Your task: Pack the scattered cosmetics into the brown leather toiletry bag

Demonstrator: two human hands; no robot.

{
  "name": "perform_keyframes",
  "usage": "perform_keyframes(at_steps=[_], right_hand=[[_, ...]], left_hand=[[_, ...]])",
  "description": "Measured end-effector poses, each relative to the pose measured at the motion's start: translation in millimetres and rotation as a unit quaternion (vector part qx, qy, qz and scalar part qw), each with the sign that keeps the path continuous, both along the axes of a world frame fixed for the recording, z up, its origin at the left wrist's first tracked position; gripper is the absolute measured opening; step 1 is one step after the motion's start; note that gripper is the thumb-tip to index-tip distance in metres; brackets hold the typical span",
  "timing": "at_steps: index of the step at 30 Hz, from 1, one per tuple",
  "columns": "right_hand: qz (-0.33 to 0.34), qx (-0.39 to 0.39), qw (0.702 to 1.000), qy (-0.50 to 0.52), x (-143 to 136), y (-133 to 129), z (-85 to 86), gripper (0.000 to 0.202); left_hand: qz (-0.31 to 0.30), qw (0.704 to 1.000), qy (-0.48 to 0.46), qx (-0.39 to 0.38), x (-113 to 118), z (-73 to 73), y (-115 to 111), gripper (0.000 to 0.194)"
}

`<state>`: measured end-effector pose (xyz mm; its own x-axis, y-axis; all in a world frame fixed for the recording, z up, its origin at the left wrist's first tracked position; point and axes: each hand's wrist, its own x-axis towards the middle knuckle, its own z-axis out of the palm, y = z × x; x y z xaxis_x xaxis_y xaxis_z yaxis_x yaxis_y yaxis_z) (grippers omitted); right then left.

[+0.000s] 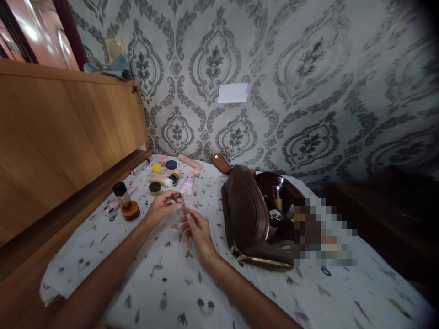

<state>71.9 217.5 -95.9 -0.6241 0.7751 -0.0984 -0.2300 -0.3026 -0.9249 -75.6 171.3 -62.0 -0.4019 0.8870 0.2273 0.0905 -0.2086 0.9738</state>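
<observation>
Above the patterned cloth, my left hand (160, 211) pinches a small clear, tube-like item (180, 201) with a dark end; its exact kind is too small to make out. My right hand (203, 237) is closed with thumb and forefinger at the lower end of the same item. Just beyond my hands lie a pink-and-white squeeze tube (188, 184) and a jar with a dark green lid (155, 187). To the right stands a brown leather cosmetic bag (243, 208), unzipped, with a clear-capped bottle (277, 194) and a silver-topped container (275, 215) inside.
An amber jar (130, 210) and a black-capped bottle (121, 194) stand at left. Several jars and tubes, including a yellow-lidded one (157, 168) and a blue-lidded one (171, 166), sit farther back. A wooden cabinet (75, 105) borders the left; a patterned wall (219, 59) closes the back.
</observation>
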Motion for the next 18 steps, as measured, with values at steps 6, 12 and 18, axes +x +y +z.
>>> perform_keyframes(at_steps=[6, 12, 18], right_hand=[[0.047, 0.048, 0.996, -0.051, 2.4, 3.1, -1.1, 0.059], [-0.028, 0.291, 0.944, -0.15, 11.0, 11.7, 12.8, 0.054], [-0.059, 0.374, 0.921, -0.088, 15.2, 15.7, 22.9, 0.036]], left_hand=[[-0.055, 0.997, 0.055, -0.026, 0.3, -4.1, -2.3, 0.033], [-0.036, 0.986, 0.164, -0.015, 2.8, -5.1, -0.4, 0.029], [-0.047, 0.968, 0.245, -0.014, 8.6, -6.7, 1.0, 0.025]])
